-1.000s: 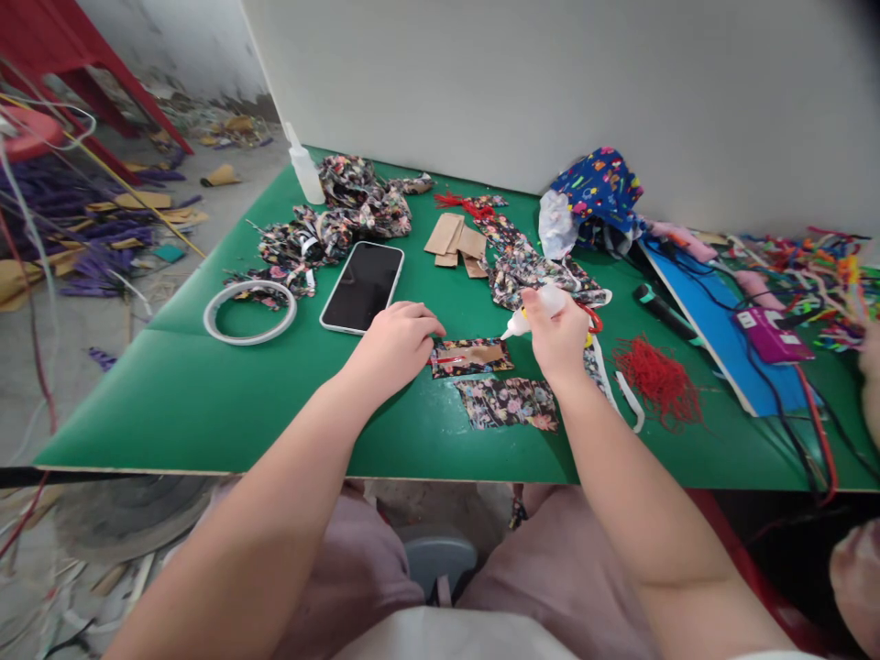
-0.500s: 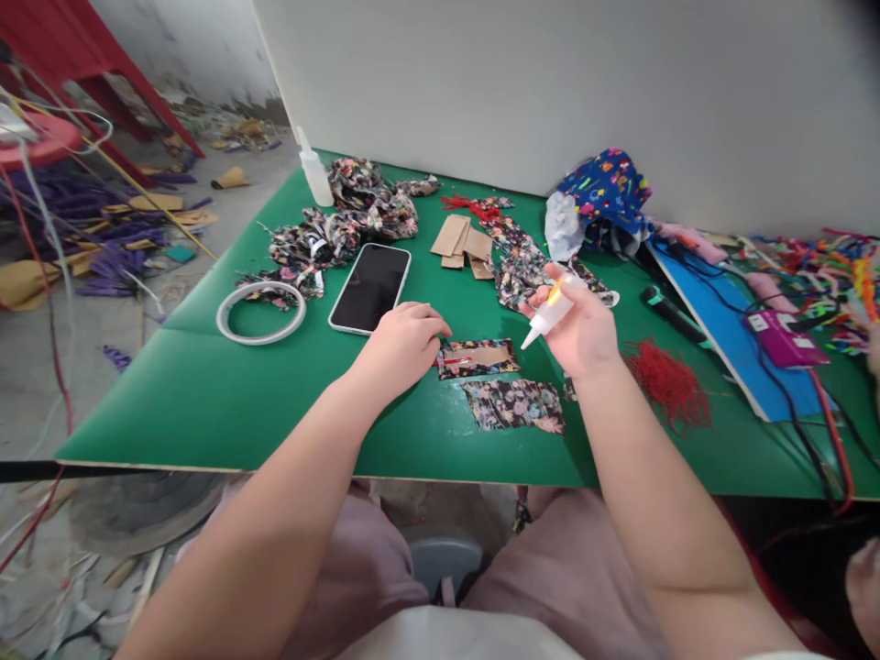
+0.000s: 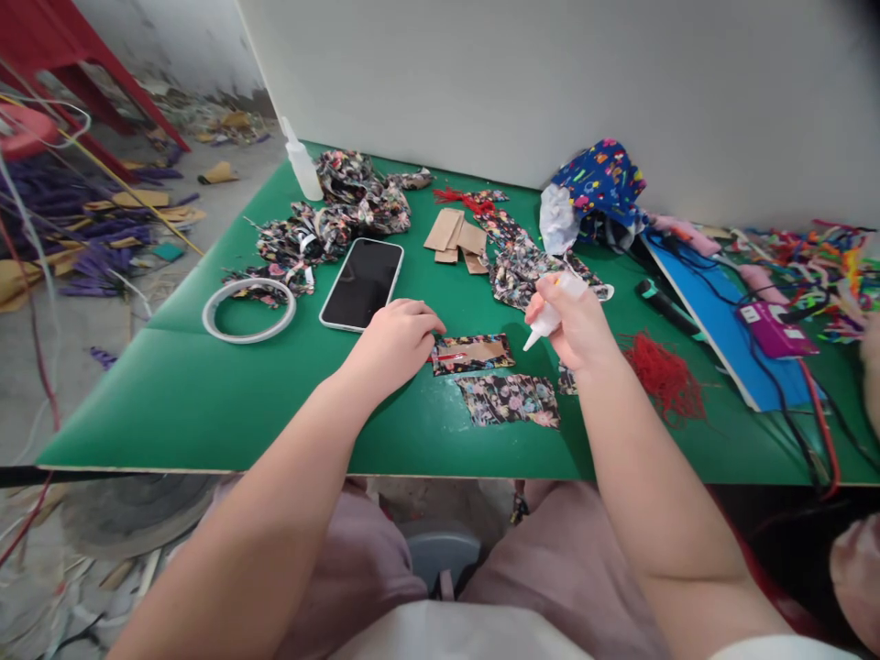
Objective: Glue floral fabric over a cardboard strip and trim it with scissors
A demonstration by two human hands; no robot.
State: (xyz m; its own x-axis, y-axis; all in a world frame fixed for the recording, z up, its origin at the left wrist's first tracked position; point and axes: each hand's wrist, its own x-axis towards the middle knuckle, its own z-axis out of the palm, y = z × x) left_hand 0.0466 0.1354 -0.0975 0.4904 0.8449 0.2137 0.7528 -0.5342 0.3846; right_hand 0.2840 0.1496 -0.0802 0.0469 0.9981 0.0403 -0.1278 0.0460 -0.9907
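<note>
We find one cloth-edged card on the green table between our hands, its left end at the fingertips of our left hand. That hand lies palm down; we cannot tell whether it pinches. Our right hand grips one squeeze bottle, nozzle angled down-left. Nearby: one floral strip, one phone.

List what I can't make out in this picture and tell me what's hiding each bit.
Head view: fingertip contact with the floral-edged piece, hidden by the left hand itself.
Head view: part of the white bottle, covered by the right hand.
Head view: lettering on the purple box, too small and blurred.
Head view: the red chair's top, cut off by the upper edge.
</note>
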